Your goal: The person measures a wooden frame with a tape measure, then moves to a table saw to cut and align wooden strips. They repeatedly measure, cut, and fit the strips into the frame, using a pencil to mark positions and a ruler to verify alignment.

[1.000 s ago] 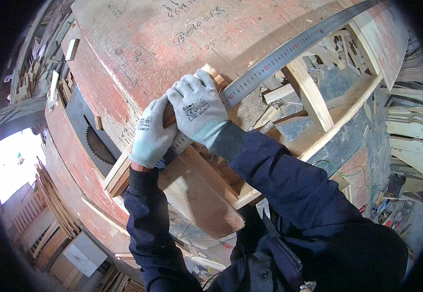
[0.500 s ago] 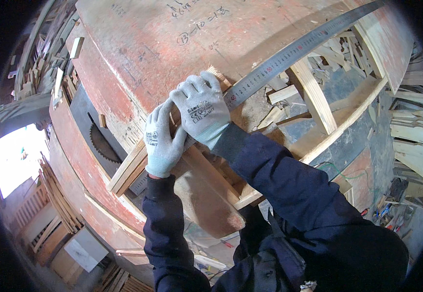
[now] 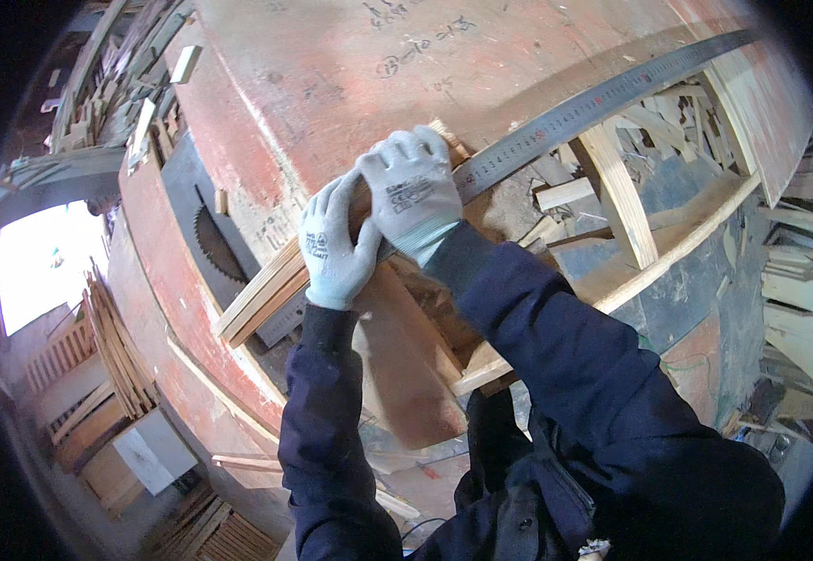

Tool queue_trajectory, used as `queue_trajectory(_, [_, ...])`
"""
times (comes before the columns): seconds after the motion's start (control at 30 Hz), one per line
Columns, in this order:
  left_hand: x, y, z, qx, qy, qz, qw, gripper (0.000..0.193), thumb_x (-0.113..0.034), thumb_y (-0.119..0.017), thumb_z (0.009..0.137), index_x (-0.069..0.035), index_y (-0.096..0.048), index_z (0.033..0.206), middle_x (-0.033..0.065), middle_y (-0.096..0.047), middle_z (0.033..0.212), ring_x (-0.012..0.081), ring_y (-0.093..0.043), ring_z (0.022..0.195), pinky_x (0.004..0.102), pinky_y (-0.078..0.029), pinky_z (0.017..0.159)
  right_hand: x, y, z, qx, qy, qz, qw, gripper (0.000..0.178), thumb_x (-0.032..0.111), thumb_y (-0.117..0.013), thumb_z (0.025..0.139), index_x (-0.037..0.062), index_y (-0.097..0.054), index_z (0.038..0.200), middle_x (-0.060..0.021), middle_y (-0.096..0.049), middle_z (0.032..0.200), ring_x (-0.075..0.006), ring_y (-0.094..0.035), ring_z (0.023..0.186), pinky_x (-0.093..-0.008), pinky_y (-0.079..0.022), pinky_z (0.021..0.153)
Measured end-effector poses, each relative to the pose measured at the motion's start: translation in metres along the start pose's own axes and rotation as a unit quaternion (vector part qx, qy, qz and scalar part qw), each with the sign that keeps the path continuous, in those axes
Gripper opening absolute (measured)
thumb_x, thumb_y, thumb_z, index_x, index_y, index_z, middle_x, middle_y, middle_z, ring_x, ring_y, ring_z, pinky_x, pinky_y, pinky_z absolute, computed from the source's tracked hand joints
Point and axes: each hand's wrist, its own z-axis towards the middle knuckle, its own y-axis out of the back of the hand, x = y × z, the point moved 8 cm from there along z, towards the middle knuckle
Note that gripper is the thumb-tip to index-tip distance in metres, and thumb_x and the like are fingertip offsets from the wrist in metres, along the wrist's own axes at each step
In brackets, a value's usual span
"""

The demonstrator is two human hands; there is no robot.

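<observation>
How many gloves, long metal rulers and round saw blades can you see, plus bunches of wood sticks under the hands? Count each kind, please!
Work gloves, on the left hand and right hand: 2
Steel ruler: 1
Circular saw blade: 1
Bundle of wooden strips under the hands: 1
Total: 5

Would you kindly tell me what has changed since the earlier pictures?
The left hand has slid up the strips toward the right hand, baring more of them and of the ruler. The view has shifted too, so the bench sits further right. Both hands stay on the strips; the ruler and saw blade look unmoved.
</observation>
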Motion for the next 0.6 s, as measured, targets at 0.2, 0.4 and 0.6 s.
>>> queue_trajectory(0.2, [0.011, 0.037, -0.043, -0.108, 0.081, 0.194, 0.972, 0.048, -0.023, -0.063, 0.095, 0.0, -0.057, 0.137, 0.0232, -0.061, 0.128, 0.0405, -0.055, 0.119, 0.0523, -0.039, 0.109, 0.008, -0.002, 0.0, -0.019, 0.023, -0.05, 0.998, 0.019, 0.023, -0.061, 0.088, 0.0157, -0.069, 0.103, -0.0067, -0.067, 0.102, -0.0257, -0.061, 0.107, -0.0502, -0.04, 0.103])
queue_trajectory(0.4, [0.015, 0.038, -0.059, -0.154, 0.076, 0.178, 0.969, 0.037, -0.026, -0.06, 0.095, -0.001, -0.058, 0.122, 0.0196, -0.061, 0.115, 0.039, -0.055, 0.113, 0.0525, -0.038, 0.105, 0.01, -0.002, -0.008, -0.003, 0.098, -0.054, 0.994, 0.029, 0.026, -0.062, 0.091, 0.0119, -0.067, 0.116, -0.0085, -0.068, 0.115, -0.0278, -0.06, 0.116, -0.0472, -0.04, 0.106])
queue_trajectory(0.6, [0.019, 0.042, -0.065, -0.2, 0.07, 0.175, 0.962, 0.035, -0.03, -0.059, 0.096, -0.004, -0.061, 0.119, 0.0174, -0.063, 0.107, 0.0367, -0.058, 0.106, 0.0516, -0.039, 0.104, 0.012, -0.011, -0.019, 0.01, 0.163, -0.115, 0.98, 0.048, 0.039, -0.064, 0.095, 0.0074, -0.063, 0.131, -0.012, -0.064, 0.133, -0.0313, -0.055, 0.13, -0.0498, -0.034, 0.117])
